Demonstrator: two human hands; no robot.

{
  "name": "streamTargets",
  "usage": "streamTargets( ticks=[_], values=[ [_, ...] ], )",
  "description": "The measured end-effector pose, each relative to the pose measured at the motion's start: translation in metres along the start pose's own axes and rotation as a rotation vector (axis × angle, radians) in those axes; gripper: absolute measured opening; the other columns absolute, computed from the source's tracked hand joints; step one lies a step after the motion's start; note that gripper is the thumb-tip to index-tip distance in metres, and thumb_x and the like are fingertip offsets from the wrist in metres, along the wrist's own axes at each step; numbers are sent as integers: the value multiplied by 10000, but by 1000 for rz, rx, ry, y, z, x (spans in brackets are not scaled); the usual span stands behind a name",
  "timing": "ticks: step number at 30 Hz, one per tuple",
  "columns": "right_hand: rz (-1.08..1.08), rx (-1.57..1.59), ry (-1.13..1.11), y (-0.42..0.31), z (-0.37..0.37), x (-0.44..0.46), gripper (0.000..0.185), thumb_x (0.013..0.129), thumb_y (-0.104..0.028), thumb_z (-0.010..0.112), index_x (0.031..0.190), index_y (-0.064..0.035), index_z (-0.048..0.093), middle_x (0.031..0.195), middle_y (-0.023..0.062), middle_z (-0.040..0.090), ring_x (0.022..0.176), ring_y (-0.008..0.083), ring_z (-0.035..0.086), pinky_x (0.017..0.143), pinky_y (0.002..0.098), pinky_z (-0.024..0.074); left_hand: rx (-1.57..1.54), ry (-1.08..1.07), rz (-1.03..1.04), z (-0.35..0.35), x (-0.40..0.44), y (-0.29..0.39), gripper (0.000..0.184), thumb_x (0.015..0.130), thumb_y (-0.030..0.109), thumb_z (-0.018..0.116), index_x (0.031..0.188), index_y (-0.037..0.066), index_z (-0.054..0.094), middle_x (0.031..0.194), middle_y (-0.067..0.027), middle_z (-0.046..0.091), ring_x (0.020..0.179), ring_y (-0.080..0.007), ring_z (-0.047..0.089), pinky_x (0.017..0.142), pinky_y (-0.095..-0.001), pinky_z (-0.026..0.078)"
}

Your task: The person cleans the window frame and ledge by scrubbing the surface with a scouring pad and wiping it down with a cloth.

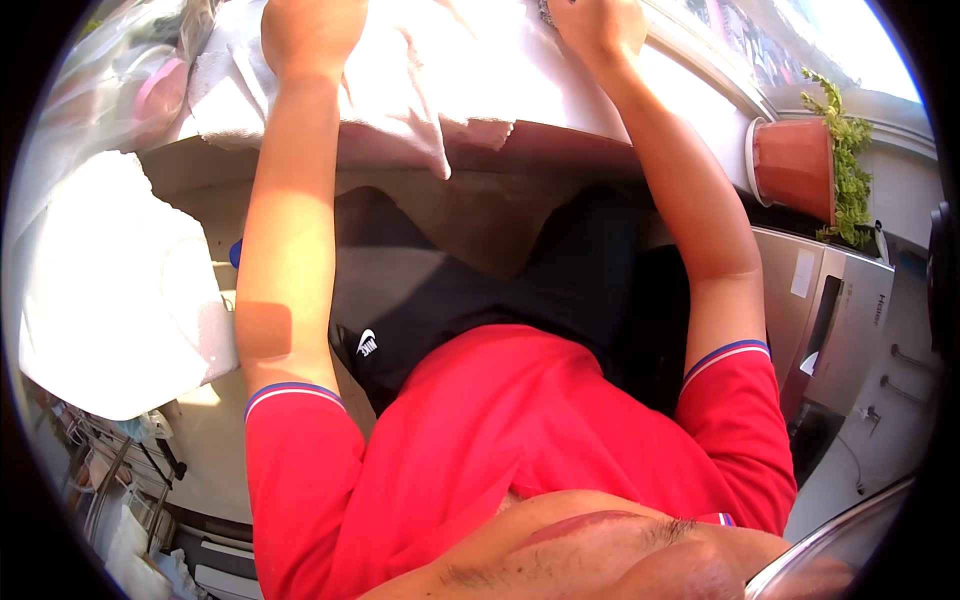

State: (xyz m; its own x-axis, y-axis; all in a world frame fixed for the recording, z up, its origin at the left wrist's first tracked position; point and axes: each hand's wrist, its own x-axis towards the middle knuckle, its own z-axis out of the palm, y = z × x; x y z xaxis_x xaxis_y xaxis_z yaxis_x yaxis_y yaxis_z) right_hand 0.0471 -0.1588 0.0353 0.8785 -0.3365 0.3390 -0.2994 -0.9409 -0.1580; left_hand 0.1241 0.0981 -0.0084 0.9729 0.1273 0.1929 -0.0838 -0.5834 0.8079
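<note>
My left hand [312, 35] reaches to the top edge of the view, above a crumpled white cloth [385, 95] washed out by sunlight. Its fingers are cut off by the edge. On the other side, my right hand [603, 25] is cropped the same way, with its fingers mostly out of sight. A small dark, speckled thing [545, 12] shows against its inner side; whether I grip it is unclear. The cloth spreads over a pale surface, and one corner hangs down over the front edge between my arms.
A terracotta-coloured pot [792, 168] with a green plant stands by the window at right, above a silver appliance [845, 310]. A bulky white thing [115, 290] sits at left. Near it are a pink object [160, 95] and a metal rack [110, 470]. My legs are under the surface.
</note>
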Motion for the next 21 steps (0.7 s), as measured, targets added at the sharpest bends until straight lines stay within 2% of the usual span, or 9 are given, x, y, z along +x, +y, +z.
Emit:
streamTargets(
  ticks=[7, 10, 13, 16, 19, 21],
  values=[
    [-33, 99, 87, -9, 12, 3, 297, 888, -376, 710, 892, -79, 701, 831, 180, 725, 804, 404, 704, 757, 512, 546, 93, -12, 14, 1, 3, 1, 340, 894, 424, 666, 933, 105, 776, 828, -5, 773, 844, -191, 711, 808, -322, 521],
    [-92, 114, 144, 0, 14, 2, 282, 883, -358, 715, 873, -77, 691, 809, 181, 715, 776, 405, 698, 732, 509, 545, 24, -6, -7, 1, 1, 3, 349, 891, 427, 662, 944, 104, 782, 829, -8, 777, 853, -194, 715, 815, -324, 522],
    [-120, 96, 202, -1, 21, 2, 271, 883, -343, 714, 863, -75, 681, 799, 183, 709, 761, 404, 693, 718, 503, 545, -8, 171, 149, -3, -7, 13, 269, 867, 244, 724, 780, -10, 703, 732, -201, 692, 727, -403, 686, 703, -467, 537],
    [-115, 125, 211, -3, 24, 1, 271, 886, -339, 705, 863, -71, 675, 809, 186, 710, 768, 404, 693, 721, 502, 545, 67, 28, -1, -11, -6, 25, 288, 866, 278, 721, 916, -5, 720, 927, -203, 729, 903, -369, 698, 820, -453, 544],
    [-102, 114, 138, 0, 15, 1, 272, 889, -341, 695, 879, -69, 678, 836, 195, 712, 798, 407, 694, 742, 511, 542, 48, -4, -1, -1, 3, 8, 349, 886, 422, 661, 957, 105, 786, 820, -11, 777, 852, -196, 717, 823, -320, 521],
    [-48, 87, 33, -8, 4, 5, 274, 891, -344, 689, 895, -70, 683, 860, 205, 714, 827, 410, 695, 762, 514, 539, 70, -3, -13, 0, 6, 6, 350, 886, 420, 657, 960, 103, 786, 818, -10, 777, 853, -198, 719, 828, -319, 520]
  ],
)
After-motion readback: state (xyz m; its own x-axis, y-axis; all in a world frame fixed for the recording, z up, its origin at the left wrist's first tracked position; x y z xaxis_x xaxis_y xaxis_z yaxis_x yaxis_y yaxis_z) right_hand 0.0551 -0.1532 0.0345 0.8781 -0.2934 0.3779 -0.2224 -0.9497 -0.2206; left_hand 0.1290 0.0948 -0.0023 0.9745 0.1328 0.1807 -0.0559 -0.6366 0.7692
